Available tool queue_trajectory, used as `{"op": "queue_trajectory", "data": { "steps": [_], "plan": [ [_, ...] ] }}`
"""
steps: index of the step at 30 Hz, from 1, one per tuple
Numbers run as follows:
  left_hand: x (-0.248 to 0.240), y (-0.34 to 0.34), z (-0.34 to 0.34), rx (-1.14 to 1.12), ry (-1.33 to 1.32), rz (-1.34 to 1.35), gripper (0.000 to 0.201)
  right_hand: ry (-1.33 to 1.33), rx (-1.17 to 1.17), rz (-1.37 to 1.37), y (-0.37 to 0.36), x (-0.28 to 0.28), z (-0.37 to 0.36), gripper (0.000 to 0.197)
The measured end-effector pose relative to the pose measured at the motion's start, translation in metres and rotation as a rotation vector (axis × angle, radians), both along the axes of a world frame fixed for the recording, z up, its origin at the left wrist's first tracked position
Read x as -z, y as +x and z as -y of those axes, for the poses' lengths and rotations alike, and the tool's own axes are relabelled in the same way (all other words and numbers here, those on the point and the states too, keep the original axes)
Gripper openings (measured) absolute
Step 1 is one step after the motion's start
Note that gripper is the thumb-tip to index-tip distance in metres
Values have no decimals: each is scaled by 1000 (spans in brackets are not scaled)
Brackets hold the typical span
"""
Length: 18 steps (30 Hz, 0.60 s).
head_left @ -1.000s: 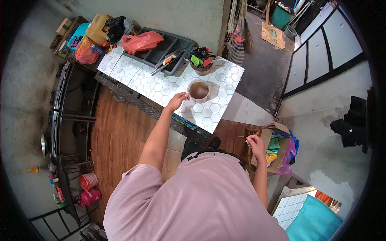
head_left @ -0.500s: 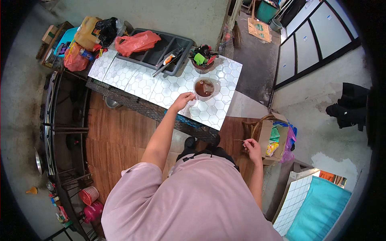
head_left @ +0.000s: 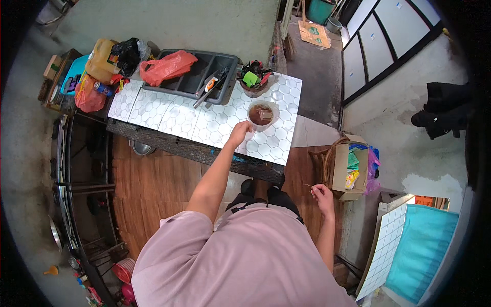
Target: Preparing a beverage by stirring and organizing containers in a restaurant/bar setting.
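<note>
While the right hand (head_left: 323,198), low and right of centre in the frame, pinches a thin stick-like item (head_left: 308,185) between thumb and fingertips, the cardboard box (head_left: 341,168) stands just beyond it toward the right. The left hand (head_left: 240,133), near the middle of the frame, has its fingers pressed together at the lower left side of a clear container (head_left: 276,110); whether they grip a handle or the wall cannot be told. This container is located above centre, over the right end of the white tiled counter (head_left: 179,118), and holds brown liquid (head_left: 255,116). Judged by present positions, filling appears done; the container is not yet released, and the thin item, well apart from the liquid, is not yet set down. Farther up the frame, the utensil pot (head_left: 253,91) and the grey divided tray (head_left: 204,61), carrying a red plastic bag (head_left: 169,67), appear not in use
</note>
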<state>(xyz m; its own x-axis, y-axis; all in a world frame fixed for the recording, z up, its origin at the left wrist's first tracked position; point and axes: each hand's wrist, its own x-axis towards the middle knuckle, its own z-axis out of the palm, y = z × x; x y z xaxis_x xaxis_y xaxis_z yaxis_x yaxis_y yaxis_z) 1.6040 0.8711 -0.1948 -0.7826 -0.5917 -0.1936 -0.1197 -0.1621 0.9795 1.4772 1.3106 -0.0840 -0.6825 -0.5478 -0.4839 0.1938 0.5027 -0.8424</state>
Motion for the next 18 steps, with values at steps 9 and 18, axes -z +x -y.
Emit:
{"op": "queue_trajectory", "data": {
  "steps": [9, 18],
  "plan": [
    [8, -26, -17, -531, -178, 117, 47, 16, 28, -24, 20, -1, 0, 11],
    [-4, -16, -7, -547, -17, -86, 44, 33, 60, -45, 16, -13, -4, 12]
  ]
}}
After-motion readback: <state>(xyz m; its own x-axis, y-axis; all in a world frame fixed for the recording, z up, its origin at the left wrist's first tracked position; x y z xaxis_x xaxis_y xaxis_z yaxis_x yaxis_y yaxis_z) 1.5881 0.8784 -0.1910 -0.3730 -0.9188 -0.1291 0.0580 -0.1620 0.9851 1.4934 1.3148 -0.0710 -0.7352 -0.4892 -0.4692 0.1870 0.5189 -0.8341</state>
